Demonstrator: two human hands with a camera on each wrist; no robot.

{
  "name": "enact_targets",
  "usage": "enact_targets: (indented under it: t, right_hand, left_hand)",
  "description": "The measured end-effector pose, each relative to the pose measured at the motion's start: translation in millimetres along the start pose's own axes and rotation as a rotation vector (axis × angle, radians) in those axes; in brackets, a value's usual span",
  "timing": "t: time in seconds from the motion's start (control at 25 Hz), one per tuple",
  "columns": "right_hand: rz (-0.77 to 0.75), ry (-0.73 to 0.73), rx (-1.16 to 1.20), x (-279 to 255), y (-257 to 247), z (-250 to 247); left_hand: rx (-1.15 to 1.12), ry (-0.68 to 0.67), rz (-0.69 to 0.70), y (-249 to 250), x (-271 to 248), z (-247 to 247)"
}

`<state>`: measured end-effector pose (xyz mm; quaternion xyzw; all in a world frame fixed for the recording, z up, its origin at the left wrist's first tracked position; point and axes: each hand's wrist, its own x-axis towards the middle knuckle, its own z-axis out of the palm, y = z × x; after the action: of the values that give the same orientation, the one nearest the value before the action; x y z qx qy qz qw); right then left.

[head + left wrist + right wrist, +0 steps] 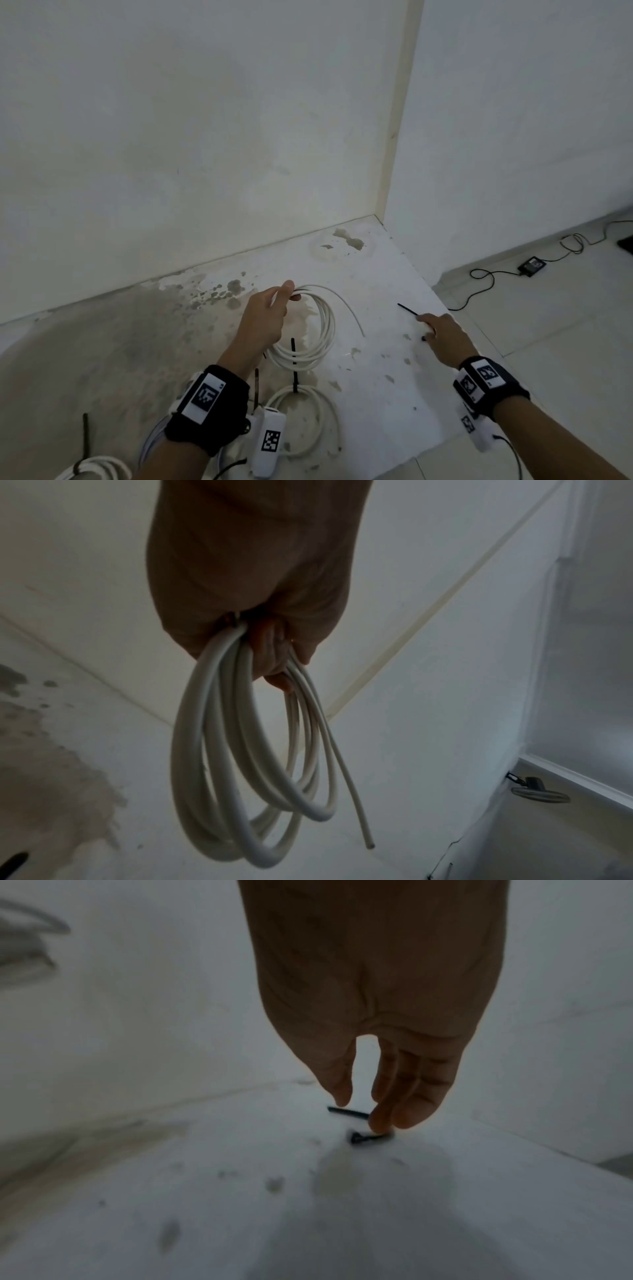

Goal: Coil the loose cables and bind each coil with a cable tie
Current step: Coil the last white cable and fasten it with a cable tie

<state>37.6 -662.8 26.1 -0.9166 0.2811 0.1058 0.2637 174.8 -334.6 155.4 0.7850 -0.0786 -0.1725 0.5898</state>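
My left hand [287,291] grips a coil of white cable [318,329] by its top and holds it up over the white platform [383,370]. The coil's loose end [369,845] hangs free to the right. In the left wrist view the fingers [270,656] are curled through the loops of the coil [219,750]. My right hand [426,323] reaches down onto a black cable tie [407,309] lying on the platform. In the right wrist view its fingertips [377,1123] touch the tie [346,1112] with fingers nearly straight and the thumb apart.
A bound white coil [301,421] with an upright black tie lies near me, and another bound coil [92,469] sits at the bottom left. Walls meet in a corner behind the platform. On the lower tiled floor to the right lie a black wire and a small device [531,265].
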Motion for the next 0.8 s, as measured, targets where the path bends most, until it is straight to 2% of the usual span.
enact_targets:
  t: [0.08, 0.16, 0.32, 0.36, 0.44, 0.56, 0.68, 0.8]
  right_hand:
    - [0.042, -0.030, -0.160, 12.2, 27.9, 16.0]
    - [0.010, 0.037, -0.247, 16.5, 34.3, 27.5]
    - [-0.036, 0.150, -0.248, 14.6, 30.7, 32.8]
    - [-0.043, 0.175, -0.183, 12.4, 24.4, 30.3]
    - [-0.119, 0.290, 0.120, 9.7, -1.8, 13.4]
    - [-0.321, 0.448, 0.585, -10.7, -77.7, -43.0]
    - [-0.504, 0.324, 0.980, -40.9, -168.5, -96.2]
    - [-0.531, 0.240, 0.987, -48.9, -220.1, -99.8]
  left_hand:
    - [0.000, 0.009, -0.006, -1.0, 2.3, 1.0]
    - [0.001, 0.024, -0.010, -0.8, 6.4, 0.3]
    - [-0.031, 0.066, 0.033, 3.8, 12.7, -2.1]
    - [-0.032, 0.080, 0.050, 5.3, 13.9, -3.2]
    - [-0.014, 0.127, 0.100, 10.8, 18.3, -4.7]
    - [0.102, 0.166, 0.238, 21.8, 22.4, -2.2]
    - [0.166, 0.117, 0.353, 36.0, 16.2, 12.2]
    - [0.062, 0.129, 0.388, 48.9, 7.6, 24.7]
